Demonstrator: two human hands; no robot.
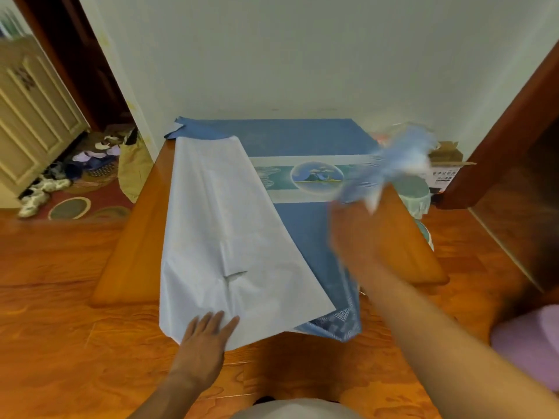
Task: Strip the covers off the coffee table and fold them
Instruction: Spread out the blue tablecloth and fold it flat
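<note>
We see the blue cover [302, 140] spread over the wooden bench [136, 237], its pale underside folded across from nine o'clock toward the middle. Our left hand [205, 337] lies flat at six o'clock, fingers straight, pressing the pale flap's near edge. Our right hand [360, 237], blurred, has its grip clamped on a bunched corner of the cover lifted at three o'clock. A cardboard box [444, 167] sits beyond.
</note>
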